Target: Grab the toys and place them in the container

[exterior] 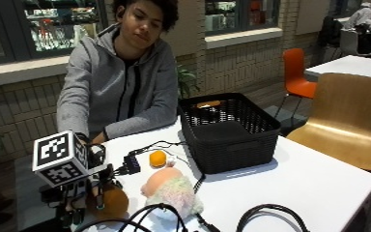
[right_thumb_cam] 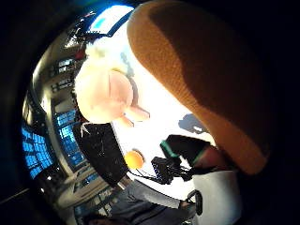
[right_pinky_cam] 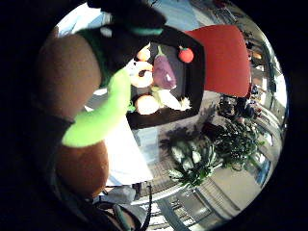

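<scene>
While the black-gloved right hand (exterior: pixel 86 193) is gripping one soft orange carrot toy (exterior: pixel 111 202) at lower left, one small orange ball (exterior: pixel 157 158) and one fluffy pink sheep toy (exterior: pixel 169 189) are lying beside one black plastic basket (exterior: pixel 230 131).

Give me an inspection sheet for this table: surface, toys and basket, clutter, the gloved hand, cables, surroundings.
Surface: white table.
Job's things: black basket already holds several plush toys; small orange toy and pink-faced plush lie beside it; orange plush with green leaf at the table's near corner.
Clutter: nothing seen.
Hand: gloved right hand on the orange plush; fingers unclear.
Cables: black cables run across the table.
Surroundings: wooden chair, orange chair, brick wall, windows.
</scene>
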Demonstrator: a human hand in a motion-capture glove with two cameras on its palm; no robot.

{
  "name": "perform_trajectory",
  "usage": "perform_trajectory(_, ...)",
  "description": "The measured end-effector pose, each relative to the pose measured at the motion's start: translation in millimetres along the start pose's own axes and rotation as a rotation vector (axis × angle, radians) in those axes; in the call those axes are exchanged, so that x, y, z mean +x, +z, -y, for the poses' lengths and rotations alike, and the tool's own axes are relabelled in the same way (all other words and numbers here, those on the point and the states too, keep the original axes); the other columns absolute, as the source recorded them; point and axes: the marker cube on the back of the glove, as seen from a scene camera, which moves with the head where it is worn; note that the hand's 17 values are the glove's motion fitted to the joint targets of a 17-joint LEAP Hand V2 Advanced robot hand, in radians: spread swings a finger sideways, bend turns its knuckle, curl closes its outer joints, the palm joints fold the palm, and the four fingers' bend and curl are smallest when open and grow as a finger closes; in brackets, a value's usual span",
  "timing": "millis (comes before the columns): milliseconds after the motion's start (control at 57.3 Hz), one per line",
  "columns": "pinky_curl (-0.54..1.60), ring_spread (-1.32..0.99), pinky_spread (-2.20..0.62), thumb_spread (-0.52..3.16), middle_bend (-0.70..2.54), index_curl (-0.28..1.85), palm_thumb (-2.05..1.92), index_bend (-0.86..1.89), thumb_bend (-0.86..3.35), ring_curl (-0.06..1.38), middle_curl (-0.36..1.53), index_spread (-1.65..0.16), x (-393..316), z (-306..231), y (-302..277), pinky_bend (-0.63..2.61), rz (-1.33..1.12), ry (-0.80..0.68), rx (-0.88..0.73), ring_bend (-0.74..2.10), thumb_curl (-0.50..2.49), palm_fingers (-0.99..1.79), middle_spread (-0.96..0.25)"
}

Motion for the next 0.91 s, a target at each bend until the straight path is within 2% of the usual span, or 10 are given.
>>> perform_trajectory(105,0.44,-0.01,0.06,1.27,0.15,0.02,0.36,-0.08,0.14,0.27,0.25,-0.26,-10,-7,3,1.16,-0.079,0.021,0.084,0.45,0.36,-0.1,0.07)
perform_trajectory(209,0.44,-0.06,-0.01,1.4,0.39,-0.04,0.53,-0.09,0.26,0.36,0.32,-0.28,-14,-9,2,1.25,-0.186,0.019,0.165,0.85,0.41,0.2,0.05)
perform_trajectory(349,0.45,-0.14,-0.14,1.5,0.61,-0.02,0.66,-0.01,0.36,0.46,0.41,-0.3,-13,-11,-4,1.31,-0.154,-0.039,0.228,1.19,0.46,0.33,-0.01)
perform_trajectory(489,0.44,-0.2,-0.2,1.42,0.65,0.04,0.75,0.19,0.37,0.49,0.46,-0.33,-14,-18,-21,1.33,-0.167,-0.095,0.316,1.23,0.54,0.42,-0.09)
perform_trajectory(663,0.43,-0.24,-0.24,1.27,0.69,0.13,0.8,0.23,0.34,0.5,0.53,-0.34,-40,-37,-48,1.28,-0.102,-0.169,0.368,1.22,0.64,0.49,-0.16)
perform_trajectory(785,0.43,-0.26,-0.25,1.17,0.69,0.17,0.82,0.24,0.32,0.5,0.57,-0.35,-106,-70,-64,1.26,-0.057,-0.324,0.302,1.22,0.71,0.5,-0.2)
perform_trajectory(907,0.43,-0.27,-0.25,1.1,0.68,0.21,0.82,0.23,0.31,0.51,0.6,-0.36,-202,-125,-57,1.27,-0.058,-0.559,0.322,1.22,0.76,0.5,-0.23)
